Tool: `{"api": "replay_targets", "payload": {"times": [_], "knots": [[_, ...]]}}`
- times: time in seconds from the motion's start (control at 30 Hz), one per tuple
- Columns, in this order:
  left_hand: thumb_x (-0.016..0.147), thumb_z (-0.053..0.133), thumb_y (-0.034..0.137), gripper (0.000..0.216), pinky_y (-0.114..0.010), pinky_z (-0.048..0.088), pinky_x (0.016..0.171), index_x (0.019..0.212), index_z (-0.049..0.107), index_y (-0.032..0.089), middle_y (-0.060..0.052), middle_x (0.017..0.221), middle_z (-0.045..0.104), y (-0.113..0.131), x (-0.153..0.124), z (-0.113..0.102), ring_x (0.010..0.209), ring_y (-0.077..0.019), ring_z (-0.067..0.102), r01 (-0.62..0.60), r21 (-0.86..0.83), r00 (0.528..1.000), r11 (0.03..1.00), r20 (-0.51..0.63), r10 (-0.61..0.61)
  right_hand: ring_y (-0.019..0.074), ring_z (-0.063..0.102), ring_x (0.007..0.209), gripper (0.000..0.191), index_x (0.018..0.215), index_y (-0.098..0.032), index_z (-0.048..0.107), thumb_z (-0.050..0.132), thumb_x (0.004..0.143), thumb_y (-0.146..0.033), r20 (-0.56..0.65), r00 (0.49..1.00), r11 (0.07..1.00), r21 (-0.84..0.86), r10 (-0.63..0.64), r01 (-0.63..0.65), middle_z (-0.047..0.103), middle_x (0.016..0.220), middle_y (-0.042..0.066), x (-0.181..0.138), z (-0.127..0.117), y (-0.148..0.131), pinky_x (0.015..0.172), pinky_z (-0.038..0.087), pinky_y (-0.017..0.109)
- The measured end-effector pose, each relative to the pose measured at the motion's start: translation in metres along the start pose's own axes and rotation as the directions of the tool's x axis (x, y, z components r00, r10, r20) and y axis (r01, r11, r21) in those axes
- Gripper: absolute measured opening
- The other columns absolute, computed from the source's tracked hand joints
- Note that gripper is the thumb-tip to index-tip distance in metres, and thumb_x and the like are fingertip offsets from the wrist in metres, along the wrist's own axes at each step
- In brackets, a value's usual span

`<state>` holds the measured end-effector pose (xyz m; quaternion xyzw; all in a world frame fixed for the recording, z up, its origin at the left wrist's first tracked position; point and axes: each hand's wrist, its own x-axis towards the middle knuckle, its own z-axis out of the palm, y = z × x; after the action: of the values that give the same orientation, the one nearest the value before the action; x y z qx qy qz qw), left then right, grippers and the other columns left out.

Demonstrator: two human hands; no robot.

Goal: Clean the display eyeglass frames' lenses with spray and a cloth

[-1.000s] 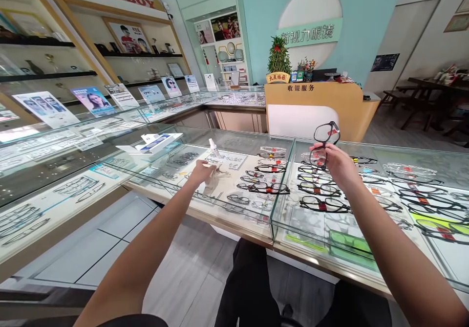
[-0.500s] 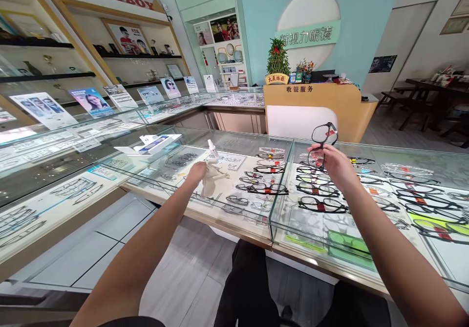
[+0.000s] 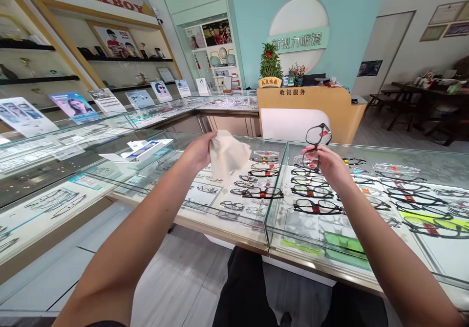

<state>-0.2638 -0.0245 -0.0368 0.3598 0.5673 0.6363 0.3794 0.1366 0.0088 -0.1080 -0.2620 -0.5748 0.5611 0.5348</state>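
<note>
Above the glass surface (image 3: 234, 143) of the display case, the person holds both things of the work in the air. The left hand (image 3: 200, 152) has its fingers pinched shut on a pale cloth (image 3: 226, 155), which hangs loosely from the grip, clear of the glass. The right hand (image 3: 326, 163) has its fingers closed on a pair of black glasses (image 3: 317, 143), held upright over the case, to the right of the cloth and well apart from it; a red tag shows at the frame.

Judging by how things lie, the wiping itself is not begun: cloth and glasses are each in hand, yet the cloth does not touch the lenses. What seems left is to bring the two together, rub the lenses, and set the pair down. Under the glass, rows of other frames (image 3: 311, 192) lie on trays, and a white box (image 3: 141, 150) rests on the case to the left of the cloth.
</note>
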Motion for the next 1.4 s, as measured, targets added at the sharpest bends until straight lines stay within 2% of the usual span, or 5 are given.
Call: {"api": "replay_targets", "payload": {"times": [0.3, 0.53, 0.9, 1.27, 1.4], "knots": [[0.066, 0.071, 0.017, 0.016, -0.022, 0.040, 0.056, 0.077, 0.061, 0.019, 0.003, 0.068, 0.062, -0.015, -0.023, 0.148, 0.061, -0.0124, 0.056, -0.103, -0.319, 0.974, 0.942, 0.158, 0.160, 0.0214, 0.067, 0.103, 0.024, 0.102, -0.023, 0.080, 0.069, 0.086, -0.038, -0.080, 0.994, 0.997, 0.006, -0.070, 0.071, 0.080, 0.113, 0.005, 0.005, -0.011, -0.009, 0.082, 0.048, 0.030], [0.073, 0.075, 0.031, 0.027, -0.024, 0.052, 0.078, 0.092, 0.058, 0.021, 0.001, 0.088, 0.069, -0.068, -0.032, 0.212, 0.083, -0.0141, 0.067, -0.058, -0.480, 0.962, 0.875, 0.208, 0.178, 0.0225, 0.067, 0.102, 0.026, 0.102, -0.022, 0.080, 0.069, 0.086, -0.039, -0.079, 0.992, 0.995, -0.010, -0.098, 0.097, 0.080, 0.112, 0.007, 0.007, -0.014, -0.010, 0.084, 0.048, 0.032], [0.094, 0.071, 0.044, 0.030, -0.029, 0.051, 0.091, 0.115, 0.063, 0.025, -0.003, 0.114, 0.070, -0.100, -0.048, 0.208, 0.105, -0.0196, 0.066, -0.249, -0.342, 0.919, 0.906, 0.213, 0.333, 0.0228, 0.066, 0.107, 0.022, 0.104, -0.025, 0.082, 0.066, 0.094, -0.036, 0.036, 0.999, 0.998, -0.055, -0.033, 0.035, 0.080, 0.117, 0.004, 0.004, 0.002, 0.003, 0.087, 0.042, 0.032], [0.106, 0.058, 0.056, 0.042, -0.034, 0.047, 0.105, 0.132, 0.054, 0.024, -0.009, 0.130, 0.068, -0.101, -0.061, 0.201, 0.118, -0.0222, 0.064, -0.555, -0.161, 0.752, 0.816, 0.322, 0.575, 0.0228, 0.063, 0.105, 0.023, 0.104, -0.025, 0.083, 0.066, 0.095, -0.037, 0.068, 0.998, 0.996, -0.093, -0.007, 0.013, 0.079, 0.119, 0.004, 0.000, 0.010, 0.006, 0.088, 0.041, 0.034], [0.105, 0.061, 0.048, 0.028, -0.033, 0.048, 0.097, 0.117, 0.062, 0.022, -0.006, 0.111, 0.070, -0.099, -0.062, 0.197, 0.101, -0.0213, 0.066, -0.593, -0.100, 0.725, 0.799, 0.367, 0.583, 0.0218, 0.063, 0.102, 0.021, 0.103, -0.026, 0.084, 0.067, 0.096, -0.036, 0.083, 0.997, 0.996, -0.082, -0.010, 0.017, 0.078, 0.116, 0.003, 0.000, 0.010, 0.008, 0.086, 0.042, 0.033]]}}
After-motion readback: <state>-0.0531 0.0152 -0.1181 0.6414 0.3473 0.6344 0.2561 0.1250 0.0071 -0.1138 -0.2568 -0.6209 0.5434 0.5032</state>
